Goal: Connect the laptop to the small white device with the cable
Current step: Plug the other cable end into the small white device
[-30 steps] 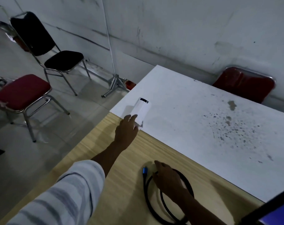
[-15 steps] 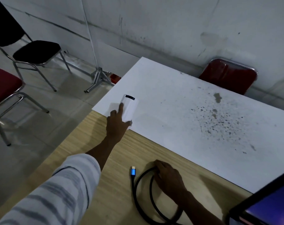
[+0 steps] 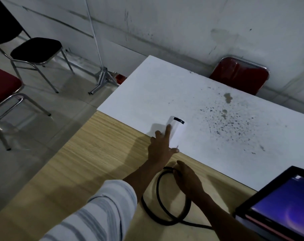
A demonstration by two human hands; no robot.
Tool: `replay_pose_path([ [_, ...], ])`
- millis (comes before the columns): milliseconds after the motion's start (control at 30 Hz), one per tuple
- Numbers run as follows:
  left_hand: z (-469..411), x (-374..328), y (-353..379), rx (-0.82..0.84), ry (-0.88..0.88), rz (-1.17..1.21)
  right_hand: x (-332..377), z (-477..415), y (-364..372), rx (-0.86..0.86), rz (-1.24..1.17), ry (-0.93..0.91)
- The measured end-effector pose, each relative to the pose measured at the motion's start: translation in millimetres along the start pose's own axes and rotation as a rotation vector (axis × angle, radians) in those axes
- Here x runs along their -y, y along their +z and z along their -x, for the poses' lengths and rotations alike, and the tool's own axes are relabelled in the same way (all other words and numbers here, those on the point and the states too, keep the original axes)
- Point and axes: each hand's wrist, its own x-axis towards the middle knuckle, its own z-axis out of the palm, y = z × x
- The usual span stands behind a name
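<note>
Nearest to the camera, a striped sleeve (image 3: 99, 211) covers the left arm, which reaches forward over the wooden table (image 3: 81, 162). Beside it, low at the right, the open laptop (image 3: 283, 204) stands with its screen lit; nothing is plugged into the side that shows. Between arm and laptop lies the black cable (image 3: 158, 214), coiled in a loose loop on the wood, with one strand running off toward the laptop. The right hand (image 3: 187, 181) rests on the top of this loop, palm down, fingers curved over the cable; I cannot tell if they really close on it or only press it, and the plug end is hidden, probably under this hand. My guess is that the hand is there to find the plug and lift it. Further on, the left hand (image 3: 160, 148) touches the small white device (image 3: 176, 131), which lies on the white board (image 3: 200, 101) near its edge. The fingers are spread apart, one finger stretched along the device's side and the thumb at its near end, so it steadies the device rather than clamps it, perhaps to bring the port toward the cable. Beyond the table stand a red chair (image 3: 240, 75) and a stained wall (image 3: 165, 23).
</note>
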Motion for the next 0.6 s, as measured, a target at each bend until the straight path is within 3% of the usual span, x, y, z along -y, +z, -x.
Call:
replay_pose_path([
  [200, 10.8, 19.3, -5.9, 0.108, 0.061, 0.183, -5.4, 5.6, -3.4, 0.018, -0.046, 0.038],
  [300, 26.2, 45.9, -7.6, 0.054, -0.054, 0.075, -2.6, 1.1, -12.1, -0.022, -0.055, -0.007],
  [433, 54.3, 82.6, -6.0, 0.043, -0.356, -0.114, 16.1, -13.0, -31.2, -0.135, -0.038, -0.168],
  [600, 85.1, 93.6, -0.1, 0.071, -0.333, -0.143, 39.9, -39.9, -51.9, -0.154, 0.199, -0.349],
])
